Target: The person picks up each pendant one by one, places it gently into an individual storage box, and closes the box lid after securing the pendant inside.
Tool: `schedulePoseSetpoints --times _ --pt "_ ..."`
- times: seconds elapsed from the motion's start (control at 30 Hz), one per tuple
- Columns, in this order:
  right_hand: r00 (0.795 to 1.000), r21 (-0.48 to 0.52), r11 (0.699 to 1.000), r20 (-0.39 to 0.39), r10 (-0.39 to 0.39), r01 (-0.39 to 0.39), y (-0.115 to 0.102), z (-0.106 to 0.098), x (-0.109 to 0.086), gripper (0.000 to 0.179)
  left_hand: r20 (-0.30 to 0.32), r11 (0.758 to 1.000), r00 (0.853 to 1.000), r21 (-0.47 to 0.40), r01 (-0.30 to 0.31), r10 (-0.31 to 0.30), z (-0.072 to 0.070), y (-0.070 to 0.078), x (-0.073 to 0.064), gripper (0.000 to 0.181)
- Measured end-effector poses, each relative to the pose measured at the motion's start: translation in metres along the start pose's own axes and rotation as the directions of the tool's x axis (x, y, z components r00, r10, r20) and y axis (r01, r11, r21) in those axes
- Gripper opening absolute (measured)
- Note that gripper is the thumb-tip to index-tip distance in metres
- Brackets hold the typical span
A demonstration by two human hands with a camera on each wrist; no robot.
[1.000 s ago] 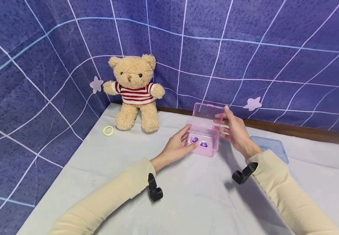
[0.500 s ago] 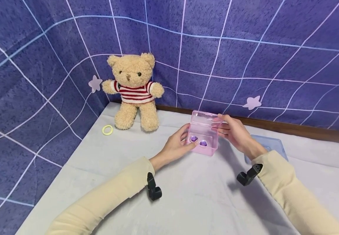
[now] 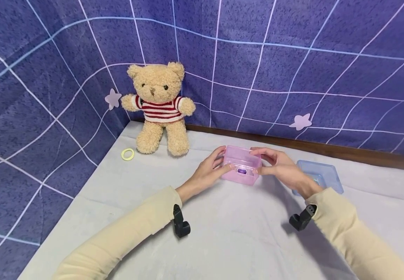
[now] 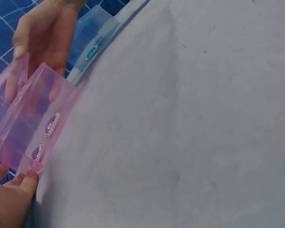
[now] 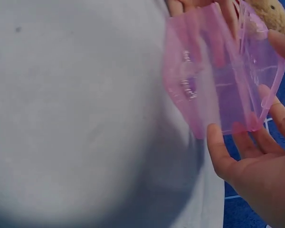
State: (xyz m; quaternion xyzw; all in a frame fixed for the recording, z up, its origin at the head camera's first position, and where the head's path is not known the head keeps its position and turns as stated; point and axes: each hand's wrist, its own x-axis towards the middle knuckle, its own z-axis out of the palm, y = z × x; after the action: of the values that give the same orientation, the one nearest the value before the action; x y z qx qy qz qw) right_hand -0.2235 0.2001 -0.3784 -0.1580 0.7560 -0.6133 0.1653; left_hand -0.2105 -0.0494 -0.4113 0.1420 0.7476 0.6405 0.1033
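Note:
A translucent pink plastic box (image 3: 238,179) stands on the white cloth, its hinged lid (image 3: 241,154) tipped forward over the base but still partly raised. Inside lie two purple gems edged with small clear beads; in the left wrist view one gem (image 4: 52,125) shows through the front wall. My left hand (image 3: 204,174) grips the box's left side, thumb at the front and fingers behind. At the right side, my right hand (image 3: 283,170) holds the box, fingertips on the lid and thumb low near the front corner (image 5: 216,137).
A translucent blue box (image 3: 324,173) with something shiny and blue inside stands right of the pink one, partly behind my right wrist. A teddy bear (image 3: 161,112) in a striped shirt sits at the back left. A yellow ring (image 3: 127,154) lies before it. A purple curtain (image 3: 244,58) hangs behind.
The pink lid has swung from upright down towards the base. My right hand has come down with it, and its thumb now touches the front right. The left hand has stayed nearly still.

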Motion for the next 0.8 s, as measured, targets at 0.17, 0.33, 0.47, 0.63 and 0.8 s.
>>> schedulePoseSetpoints --times 0.17,0.33,0.47,0.63,0.8 --pt "0.999 -0.005 1.0 0.016 -0.029 0.029 0.006 0.004 -0.002 0.063 -0.008 0.999 1.0 0.033 -0.01 0.011 0.0 -0.003 0.002 0.07" --pt "0.999 0.005 0.999 0.024 -0.034 0.033 0.009 0.007 -0.003 0.065 -0.011 0.999 0.999 0.023 -0.037 0.037 0.001 -0.006 0.003 0.067" --pt "0.999 -0.03 0.999 -0.002 -0.035 0.035 0.009 0.01 -0.003 0.057 -0.014 0.999 0.999 0.001 -0.045 0.045 0.001 -0.006 0.002 0.067" --pt "0.998 -0.082 0.996 -0.059 -0.024 0.019 0.007 0.014 -0.002 0.048 -0.006 0.998 0.998 -0.017 -0.057 0.057 0.001 -0.005 0.002 0.069" --pt "0.997 -0.058 0.998 -0.073 -0.027 0.023 0.008 0.015 -0.003 0.05 0.002 0.998 0.998 -0.009 -0.06 0.06 0.001 -0.004 0.002 0.068"
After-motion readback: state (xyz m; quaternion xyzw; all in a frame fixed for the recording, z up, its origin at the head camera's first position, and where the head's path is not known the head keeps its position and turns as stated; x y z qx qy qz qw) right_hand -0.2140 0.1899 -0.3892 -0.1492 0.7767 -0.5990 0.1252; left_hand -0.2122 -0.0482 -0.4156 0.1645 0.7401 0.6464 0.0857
